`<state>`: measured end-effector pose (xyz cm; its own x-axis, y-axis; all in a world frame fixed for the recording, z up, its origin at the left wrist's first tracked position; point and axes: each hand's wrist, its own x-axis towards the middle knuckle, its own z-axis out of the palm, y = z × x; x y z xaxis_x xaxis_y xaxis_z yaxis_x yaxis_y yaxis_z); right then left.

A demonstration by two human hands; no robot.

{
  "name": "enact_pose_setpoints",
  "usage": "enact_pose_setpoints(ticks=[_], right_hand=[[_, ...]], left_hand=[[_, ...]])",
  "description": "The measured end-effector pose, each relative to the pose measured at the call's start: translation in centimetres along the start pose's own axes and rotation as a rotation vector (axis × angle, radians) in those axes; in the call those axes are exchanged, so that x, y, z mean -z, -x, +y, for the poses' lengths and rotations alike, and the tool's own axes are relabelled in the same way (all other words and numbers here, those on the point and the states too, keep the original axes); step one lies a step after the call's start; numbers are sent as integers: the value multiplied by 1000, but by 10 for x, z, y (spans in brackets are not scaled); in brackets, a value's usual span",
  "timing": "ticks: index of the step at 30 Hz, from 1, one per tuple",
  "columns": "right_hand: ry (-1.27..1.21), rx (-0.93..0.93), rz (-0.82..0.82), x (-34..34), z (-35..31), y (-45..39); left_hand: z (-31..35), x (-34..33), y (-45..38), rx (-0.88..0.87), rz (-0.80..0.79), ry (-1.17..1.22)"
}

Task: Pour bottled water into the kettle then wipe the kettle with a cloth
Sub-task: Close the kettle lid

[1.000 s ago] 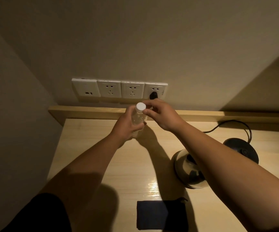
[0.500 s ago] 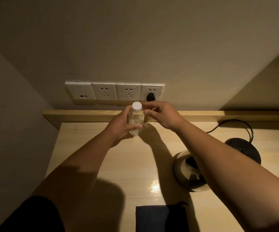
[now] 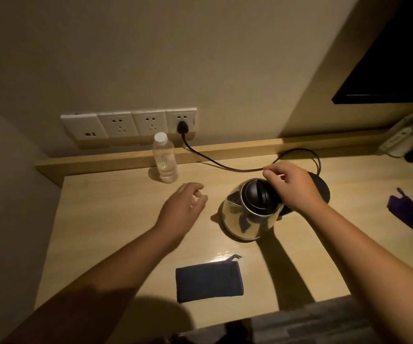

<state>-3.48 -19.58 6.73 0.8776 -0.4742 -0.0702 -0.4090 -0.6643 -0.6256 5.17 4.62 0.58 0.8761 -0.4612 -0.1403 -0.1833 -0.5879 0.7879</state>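
The clear water bottle (image 3: 165, 161) with a white cap stands upright at the back of the wooden table (image 3: 116, 219), below the wall sockets. The steel kettle (image 3: 247, 217) with a black lid sits mid-table, just off its black base (image 3: 320, 188). My right hand (image 3: 291, 188) is over the back of the lid and the handle, thumb and forefinger pinched; whatever lies under it is hidden. Left of the kettle, my left hand (image 3: 184, 209) hovers with loosely curled fingers and holds nothing. A folded dark blue cloth (image 3: 209, 281) lies near the front edge.
A black cord (image 3: 225, 166) runs from the plugged socket (image 3: 182, 120) to the base. A raised wooden ledge (image 3: 101, 162) lines the back. A purple item (image 3: 410, 217) lies at the right, a white power strip (image 3: 396, 140) at the far right, a dark screen (image 3: 394, 65) above.
Both hands have let go of the bottle, which now stands alone at the back. My right hand moved right onto the kettle; my left hand drew back. My view shifted right.
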Motion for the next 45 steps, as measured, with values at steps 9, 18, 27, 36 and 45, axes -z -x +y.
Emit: enact_pose_setpoints(ticks=[9, 18, 27, 36, 45], right_hand=[[235, 132, -48, -13, 9, 20], [323, 162, -61, -18, 16, 19], [326, 204, -121, -12, 16, 21], [334, 203, -134, -14, 18, 18], [285, 366, -40, -2, 20, 28]], left_hand=[[47, -49, -14, -82, -107, -166], [32, -58, -11, -80, -100, -90], [29, -49, -9, -76, -132, -86], [-33, -44, 59, -17, -141, -376], [-79, -64, 126, -228, -165, -713]])
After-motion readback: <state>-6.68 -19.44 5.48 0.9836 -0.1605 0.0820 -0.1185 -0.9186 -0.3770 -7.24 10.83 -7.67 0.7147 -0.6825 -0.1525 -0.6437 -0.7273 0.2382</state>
